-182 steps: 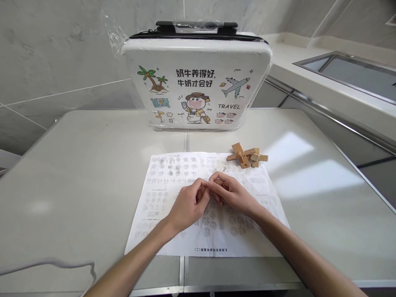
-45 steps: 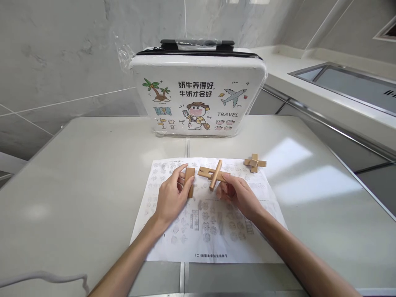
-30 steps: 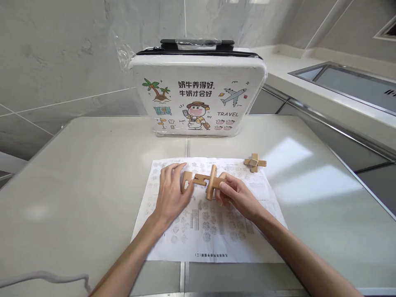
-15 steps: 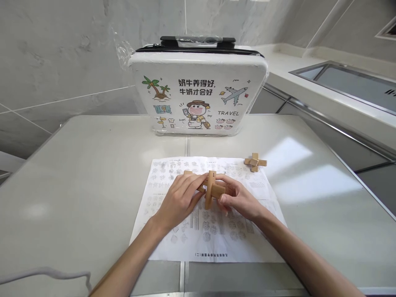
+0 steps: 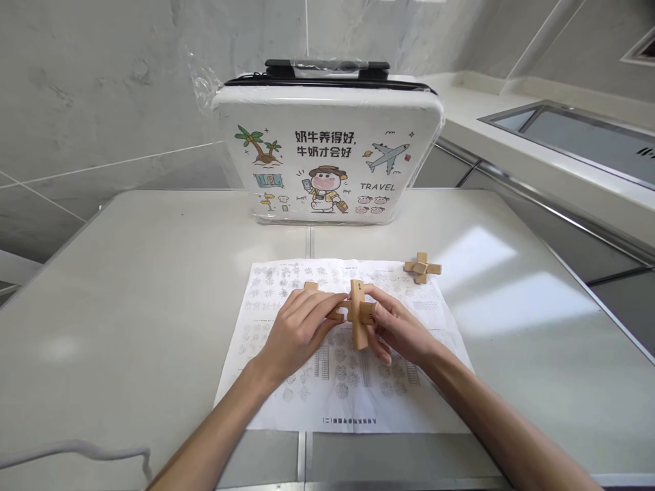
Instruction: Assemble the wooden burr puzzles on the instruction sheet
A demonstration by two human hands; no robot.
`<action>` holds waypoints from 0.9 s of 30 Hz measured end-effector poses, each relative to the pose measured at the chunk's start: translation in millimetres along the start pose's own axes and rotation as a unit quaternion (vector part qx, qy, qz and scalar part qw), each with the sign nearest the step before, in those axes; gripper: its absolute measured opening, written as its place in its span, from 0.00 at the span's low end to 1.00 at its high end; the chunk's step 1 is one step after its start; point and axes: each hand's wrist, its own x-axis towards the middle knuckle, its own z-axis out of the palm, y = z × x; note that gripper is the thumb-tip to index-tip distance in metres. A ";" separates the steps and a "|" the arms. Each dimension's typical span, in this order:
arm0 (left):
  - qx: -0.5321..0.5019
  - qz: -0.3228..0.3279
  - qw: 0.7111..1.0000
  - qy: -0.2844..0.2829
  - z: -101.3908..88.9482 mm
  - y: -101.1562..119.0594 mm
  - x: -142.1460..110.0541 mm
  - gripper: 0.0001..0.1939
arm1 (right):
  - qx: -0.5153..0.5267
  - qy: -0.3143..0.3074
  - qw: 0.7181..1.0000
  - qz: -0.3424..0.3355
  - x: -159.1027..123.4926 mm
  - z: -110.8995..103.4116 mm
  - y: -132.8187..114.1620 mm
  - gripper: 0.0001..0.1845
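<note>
**Hands drawn in close over the wooden pieces**

Left hand (image 5: 301, 329): curled round a wooden block (image 5: 310, 286), mostly hidden, its far end showing past the knuckles. Right hand (image 5: 403, 331): thumb and fingers clamped on the right end of a flat bar (image 5: 366, 313), which crossed a thick bar (image 5: 359, 335) marked 1. All held above the middle of the printed paper (image 5: 353, 402), on the table (image 5: 127, 307).

Change: a second and a half earlier, a clear gap parted the block from the crossed bars; now the hands had nearly met. The marked bar had also turned its number more to view.

Reading: slots probably being lined up. Locked or not, could not tell; left fingers hid the join.

Cluster of crossed sticks (image 5: 421, 269): far right corner of the paper, well apart, unmoved.
</note>
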 end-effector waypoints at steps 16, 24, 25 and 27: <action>-0.011 0.000 1.000 -0.018 2.2 4.0 0.7 0.11 | 0.023 -0.008 0.999 -0.041 -1.5 3.9 0.7 0.22; -0.017 -0.004 1.000 -0.019 0.5 3.7 0.4 0.11 | 0.022 -0.011 1.000 -0.019 -1.8 5.5 0.4 0.25; -0.017 -0.004 1.000 -0.020 0.1 3.5 0.2 0.11 | 0.020 -0.017 1.000 -0.015 -1.7 5.4 -0.4 0.26; -0.014 -0.003 1.000 -0.019 -0.2 2.8 -0.5 0.11 | 0.019 -0.030 0.999 -0.009 -1.6 5.6 -2.4 0.28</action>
